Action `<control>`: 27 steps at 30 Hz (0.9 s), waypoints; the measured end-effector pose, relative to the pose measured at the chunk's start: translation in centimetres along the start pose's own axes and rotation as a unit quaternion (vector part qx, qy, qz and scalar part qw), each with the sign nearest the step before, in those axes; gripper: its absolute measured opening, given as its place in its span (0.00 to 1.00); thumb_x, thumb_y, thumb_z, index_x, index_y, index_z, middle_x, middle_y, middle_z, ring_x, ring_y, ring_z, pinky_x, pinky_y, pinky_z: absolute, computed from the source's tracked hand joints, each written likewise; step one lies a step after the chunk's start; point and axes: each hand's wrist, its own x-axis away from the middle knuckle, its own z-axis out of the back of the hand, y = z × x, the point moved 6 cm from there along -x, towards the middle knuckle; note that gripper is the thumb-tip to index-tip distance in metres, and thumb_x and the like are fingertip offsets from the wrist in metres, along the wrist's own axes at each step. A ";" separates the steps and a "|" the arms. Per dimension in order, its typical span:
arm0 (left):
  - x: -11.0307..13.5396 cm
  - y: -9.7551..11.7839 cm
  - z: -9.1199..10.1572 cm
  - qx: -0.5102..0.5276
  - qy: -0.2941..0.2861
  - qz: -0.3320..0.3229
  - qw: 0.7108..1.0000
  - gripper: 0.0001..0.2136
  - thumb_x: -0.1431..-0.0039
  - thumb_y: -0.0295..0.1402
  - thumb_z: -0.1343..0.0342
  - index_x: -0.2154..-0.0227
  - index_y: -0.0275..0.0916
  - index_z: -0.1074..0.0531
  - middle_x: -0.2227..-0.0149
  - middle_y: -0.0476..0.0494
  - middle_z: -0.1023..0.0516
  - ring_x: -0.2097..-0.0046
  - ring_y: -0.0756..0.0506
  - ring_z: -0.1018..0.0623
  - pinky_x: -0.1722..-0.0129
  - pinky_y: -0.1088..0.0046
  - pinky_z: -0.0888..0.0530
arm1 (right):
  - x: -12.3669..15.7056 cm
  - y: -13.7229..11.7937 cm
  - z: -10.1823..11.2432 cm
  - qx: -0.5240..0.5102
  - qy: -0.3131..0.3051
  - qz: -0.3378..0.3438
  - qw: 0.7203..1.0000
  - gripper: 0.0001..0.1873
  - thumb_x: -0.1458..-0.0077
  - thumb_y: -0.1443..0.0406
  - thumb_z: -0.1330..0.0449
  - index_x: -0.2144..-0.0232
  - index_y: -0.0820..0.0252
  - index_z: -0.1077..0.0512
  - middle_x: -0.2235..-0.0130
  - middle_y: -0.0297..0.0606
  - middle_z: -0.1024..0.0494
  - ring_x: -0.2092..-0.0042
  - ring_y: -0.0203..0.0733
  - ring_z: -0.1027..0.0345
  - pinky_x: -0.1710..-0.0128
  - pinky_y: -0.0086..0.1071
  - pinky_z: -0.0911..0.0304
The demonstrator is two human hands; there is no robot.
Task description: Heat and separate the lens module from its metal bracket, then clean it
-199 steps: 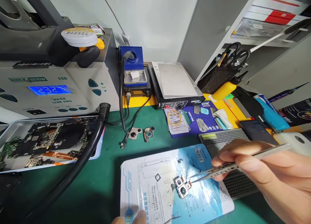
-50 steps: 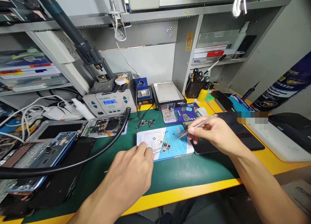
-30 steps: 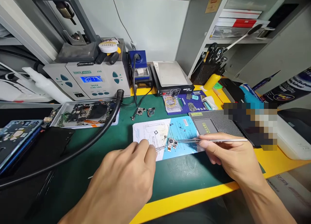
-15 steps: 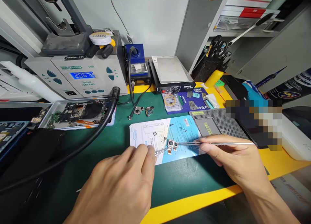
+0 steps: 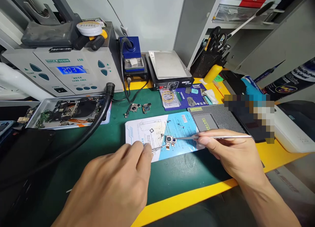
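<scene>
My left hand [image 5: 118, 177] is closed around a pair of metal tweezers [image 5: 158, 148], whose tips reach a small phone camera module [image 5: 169, 140]. The module has two lenses and copper-coloured flex tails pointing down toward me. From the other side, my right hand [image 5: 223, 151] pinches a second pair of tweezers [image 5: 221, 137], its tips at the module's right edge. Under them lies a printed white and blue card [image 5: 137, 130]. The module is over the card; whether it touches cannot be made out. Most of the left tweezers is hidden by my fingers.
Two more camera modules [image 5: 134, 107] lie behind the card. A black hose [image 5: 98, 122] arcs across the left side from the hot-air station [image 5: 81, 79]. A tray of circuit boards [image 5: 108, 117] is at left. Behind stand a hot plate [image 5: 169, 67] and a perforated metal mat [image 5: 228, 122].
The whole view has shifted, so the bench things sit further left and slightly higher. Both hands keep their tweezers at the camera module. The station's display went from 206 to 203.
</scene>
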 end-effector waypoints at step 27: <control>-1.8 -0.3 0.8 -0.116 -0.057 -0.013 0.991 0.13 0.35 0.34 0.53 0.60 0.40 0.23 0.72 0.44 0.24 0.74 0.41 0.24 0.79 0.64 0.48 | 0.7 -1.3 -0.9 -0.046 0.020 0.182 0.982 0.05 0.48 0.64 0.27 0.66 0.55 0.16 0.71 0.33 0.17 0.77 0.35 0.32 0.81 0.31 0.40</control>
